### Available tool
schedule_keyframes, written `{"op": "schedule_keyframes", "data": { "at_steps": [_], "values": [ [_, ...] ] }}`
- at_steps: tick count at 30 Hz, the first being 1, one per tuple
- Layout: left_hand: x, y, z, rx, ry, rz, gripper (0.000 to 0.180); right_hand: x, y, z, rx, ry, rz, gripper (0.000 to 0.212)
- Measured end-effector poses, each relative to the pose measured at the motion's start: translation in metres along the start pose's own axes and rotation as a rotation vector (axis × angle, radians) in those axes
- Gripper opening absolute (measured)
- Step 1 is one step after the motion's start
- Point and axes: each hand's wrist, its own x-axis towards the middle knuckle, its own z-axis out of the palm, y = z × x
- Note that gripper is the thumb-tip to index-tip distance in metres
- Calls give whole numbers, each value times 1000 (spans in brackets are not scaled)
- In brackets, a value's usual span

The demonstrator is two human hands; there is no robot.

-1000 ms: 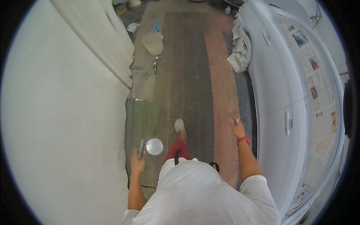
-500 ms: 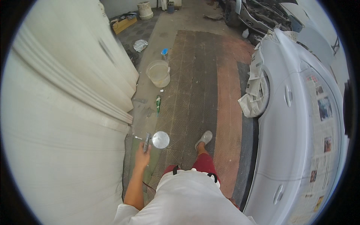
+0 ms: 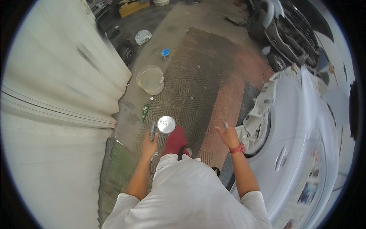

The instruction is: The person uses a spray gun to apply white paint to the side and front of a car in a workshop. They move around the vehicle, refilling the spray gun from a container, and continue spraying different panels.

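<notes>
My left hand point(image 3: 149, 142) is closed round the grey handle of a spray gun point(image 3: 153, 131). The gun's round silver cup point(image 3: 166, 124) sits at its right side, seen from above over my left leg. My right hand point(image 3: 228, 136), with a red watch point(image 3: 238, 149) on the wrist, is held out on the right near the car's papered wheel. A small pale thing point(image 3: 226, 125) shows at its fingers, too blurred to name. The pale silver car body point(image 3: 289, 126) stands beside my right arm, with newspaper point(image 3: 255, 118) over its wheel arch and window.
A cream sheet-like wall point(image 3: 57, 126) runs along the left. Ahead on the floor are a translucent bucket point(image 3: 151, 82), a green bottle point(image 3: 145, 111), a blue-topped container point(image 3: 165, 52) and a crumpled white bag point(image 3: 143, 37). A partly dismantled vehicle point(image 3: 282, 38) stands far right.
My right hand has come into view on the right. The spray gun in my left hand is slightly farther forward. My view has turned and shifted forward, and my left leg now shows ahead.
</notes>
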Motion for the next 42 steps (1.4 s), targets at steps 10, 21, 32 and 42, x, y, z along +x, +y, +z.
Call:
{"op": "schedule_keyframes", "data": {
  "at_steps": [10,21,32,42],
  "values": [
    [241,118,125,7,44,-32,45,305,-207,-42,-286,-236,-831,81],
    [461,257,197,-54,121,-121,48,595,-223,-90,-343,-337,-729,73],
    [641,248,347,-108,234,-563,45,868,-174,4,-353,-648,-1122,76],
    [777,51,475,-203,332,-620,34,1119,-98,203,150,-618,-892,77]
  ]
}}
